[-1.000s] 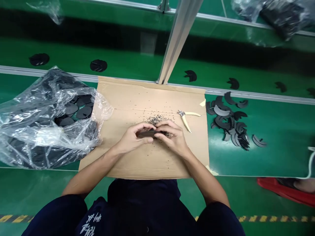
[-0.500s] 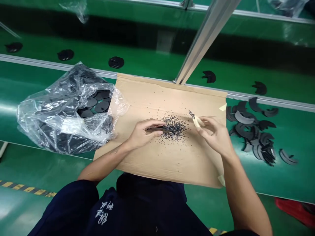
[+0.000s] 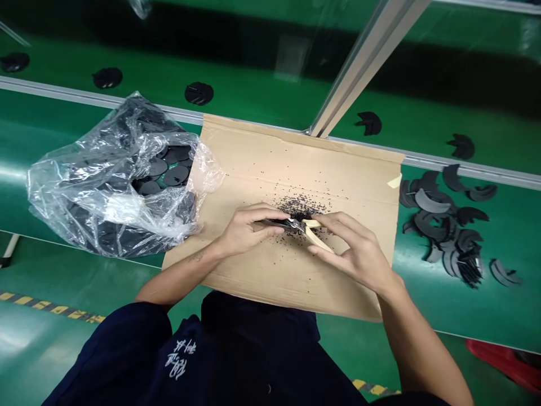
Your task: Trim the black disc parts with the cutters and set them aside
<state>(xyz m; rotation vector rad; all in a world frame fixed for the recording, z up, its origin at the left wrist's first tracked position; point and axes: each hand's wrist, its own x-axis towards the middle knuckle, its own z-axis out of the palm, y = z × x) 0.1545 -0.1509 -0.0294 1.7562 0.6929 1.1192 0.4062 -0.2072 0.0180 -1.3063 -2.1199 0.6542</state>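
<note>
My left hand (image 3: 249,228) pinches a thin black curved piece (image 3: 274,224) between thumb and fingers. My right hand (image 3: 355,248) grips cream-handled side cutters (image 3: 315,235), whose metal jaws meet the end of the black piece. Both hands are above a flattened cardboard sheet (image 3: 296,166) taped to the green bench. Black specks (image 3: 300,207) lie scattered across the cardboard just beyond and around my hands. The exact contact at the jaws is partly hidden by my fingers.
A clear plastic bag (image 3: 105,192) of black discs lies left of the cardboard. Black crescent pieces (image 3: 443,225) are heaped to the right. Several black pieces sit on a green shelf behind a metal rail (image 3: 105,100), and an aluminium post (image 3: 367,67) rises there.
The side cutters have gone from the cardboard into my right hand, and their jaws now reach the black piece. The view has shifted, so the bench appears moved to the right.
</note>
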